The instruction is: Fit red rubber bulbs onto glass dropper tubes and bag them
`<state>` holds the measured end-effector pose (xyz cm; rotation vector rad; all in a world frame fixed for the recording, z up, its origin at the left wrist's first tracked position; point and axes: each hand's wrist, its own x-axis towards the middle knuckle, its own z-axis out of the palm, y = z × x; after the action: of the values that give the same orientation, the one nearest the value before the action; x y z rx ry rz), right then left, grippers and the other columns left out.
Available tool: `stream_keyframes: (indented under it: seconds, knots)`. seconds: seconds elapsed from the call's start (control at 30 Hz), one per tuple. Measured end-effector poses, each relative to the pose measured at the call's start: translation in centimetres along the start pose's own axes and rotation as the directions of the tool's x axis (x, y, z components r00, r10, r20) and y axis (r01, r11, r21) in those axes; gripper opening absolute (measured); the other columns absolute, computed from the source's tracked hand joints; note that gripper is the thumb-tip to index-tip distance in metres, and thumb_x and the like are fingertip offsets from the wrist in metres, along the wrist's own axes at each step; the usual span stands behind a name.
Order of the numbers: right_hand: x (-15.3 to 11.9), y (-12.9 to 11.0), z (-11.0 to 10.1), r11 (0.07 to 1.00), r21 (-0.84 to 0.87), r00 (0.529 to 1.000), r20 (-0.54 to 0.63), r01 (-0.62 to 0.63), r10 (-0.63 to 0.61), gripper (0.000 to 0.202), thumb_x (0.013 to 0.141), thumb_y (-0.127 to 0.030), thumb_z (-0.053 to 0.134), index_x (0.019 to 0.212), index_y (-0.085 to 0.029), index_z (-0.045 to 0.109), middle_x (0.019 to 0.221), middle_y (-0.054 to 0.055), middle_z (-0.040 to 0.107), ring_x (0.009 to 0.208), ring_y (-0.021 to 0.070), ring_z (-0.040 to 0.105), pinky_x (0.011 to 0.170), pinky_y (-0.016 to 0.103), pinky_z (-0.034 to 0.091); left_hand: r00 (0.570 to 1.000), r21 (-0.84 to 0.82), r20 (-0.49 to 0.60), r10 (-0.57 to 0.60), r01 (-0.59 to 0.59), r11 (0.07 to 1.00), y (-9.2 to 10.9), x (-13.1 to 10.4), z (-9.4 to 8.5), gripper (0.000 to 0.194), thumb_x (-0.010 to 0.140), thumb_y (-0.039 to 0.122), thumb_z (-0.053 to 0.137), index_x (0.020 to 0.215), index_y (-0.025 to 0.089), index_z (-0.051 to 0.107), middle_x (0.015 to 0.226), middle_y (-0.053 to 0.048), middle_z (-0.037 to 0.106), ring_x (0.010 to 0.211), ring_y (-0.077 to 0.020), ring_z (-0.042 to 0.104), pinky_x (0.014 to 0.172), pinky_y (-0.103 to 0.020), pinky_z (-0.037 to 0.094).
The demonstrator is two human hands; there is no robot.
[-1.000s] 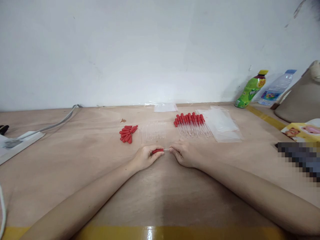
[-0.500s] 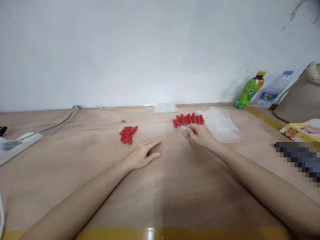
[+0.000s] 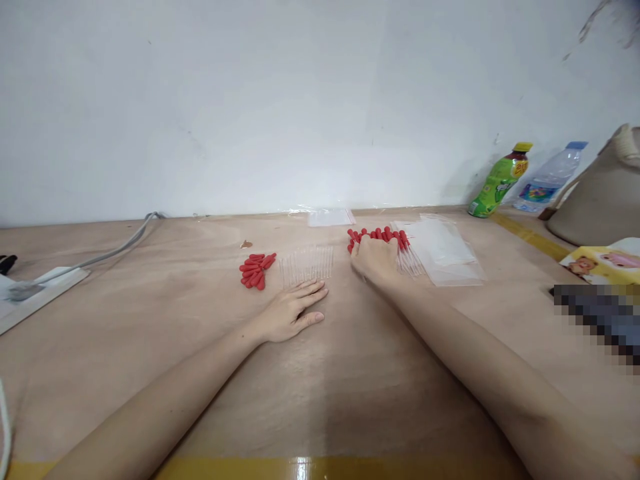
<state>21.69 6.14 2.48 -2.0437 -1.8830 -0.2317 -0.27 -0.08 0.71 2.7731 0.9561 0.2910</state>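
My left hand [image 3: 293, 310] lies flat on the table with its fingers stretched out, just in front of a row of thin clear glass tubes [image 3: 313, 263]. Left of the tubes is a small heap of red rubber bulbs [image 3: 256, 270]. My right hand [image 3: 375, 259] is closed over the left part of a row of glass droppers with red bulbs [image 3: 403, 239]. Its fingertips are turned away and hidden, so what they hold does not show. Clear dropper stems come out to the right of the hand.
Clear plastic bags [image 3: 445, 250] lie right of the droppers, and another bag [image 3: 330, 217] lies by the wall. At the right stand a green drink bottle [image 3: 500, 183], a water bottle [image 3: 547, 180] and a beige bag [image 3: 600, 193]. A grey cable [image 3: 125, 243] runs at left.
My right hand has turned over and moved slightly left and forward, now covering the left droppers. My left hand has settled flatter, its fingers more spread.
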Motion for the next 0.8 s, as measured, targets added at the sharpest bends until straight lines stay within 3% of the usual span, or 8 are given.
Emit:
stream_keyframes:
  seconds: [0.17, 0.37, 0.63, 0.8]
  knots:
    - [-0.4, -1.1, 0.5, 0.998, -0.056, 0.996, 0.087, 0.019, -0.014, 0.029, 0.080, -0.024, 0.038, 0.086, -0.009, 0.062, 0.075, 0.015, 0.065, 0.075, 0.0249, 0.060, 0.084, 0.042, 0.020, 1.000, 0.016, 0.017, -0.006, 0.006, 1.000, 0.0, 0.1, -0.1, 0.052, 0.088, 0.045, 0.035, 0.134, 0.021, 0.032, 0.142, -0.006, 0.027, 0.131, -0.0203, 0.023, 0.108, -0.039, 0.022]
    - [-0.3, -1.7, 1.0, 0.996, -0.083, 0.978, 0.206, 0.044, -0.026, 0.021, 0.074, -0.018, 0.045, 0.076, -0.012, 0.064, 0.075, 0.014, 0.066, 0.077, 0.0248, 0.059, 0.085, 0.045, 0.017, 1.000, 0.009, 0.012, -0.003, 0.003, 1.000, 0.0, 0.0, 0.0, 0.051, 0.088, 0.045, 0.035, 0.134, 0.022, 0.032, 0.142, -0.005, 0.028, 0.131, -0.0210, 0.024, 0.107, -0.040, 0.023]
    - [-0.4, -1.4, 0.7, 0.996, -0.057, 0.985, 0.165, 0.065, -0.055, 0.033, 0.083, -0.031, 0.038, 0.078, -0.012, 0.064, 0.079, 0.015, 0.066, 0.076, 0.0238, 0.059, 0.081, 0.042, 0.022, 1.000, -0.015, -0.023, 0.016, -0.016, 1.000, -0.2, -0.1, 0.2, 0.050, 0.088, 0.043, 0.039, 0.133, 0.024, 0.033, 0.141, -0.006, 0.029, 0.130, -0.0216, 0.026, 0.106, -0.042, 0.024]
    - [-1.1, -2.4, 0.7, 0.995, 0.045, 0.990, 0.101, 0.093, -0.097, 0.036, 0.084, -0.038, 0.035, 0.082, -0.015, 0.063, 0.079, 0.011, 0.066, 0.075, 0.0222, 0.059, 0.080, 0.040, 0.023, 1.000, -0.019, -0.018, -0.005, 0.005, 1.000, -0.1, 0.0, 0.1, 0.051, 0.087, 0.044, 0.039, 0.133, 0.023, 0.035, 0.141, -0.006, 0.031, 0.130, -0.0222, 0.025, 0.106, -0.042, 0.024]
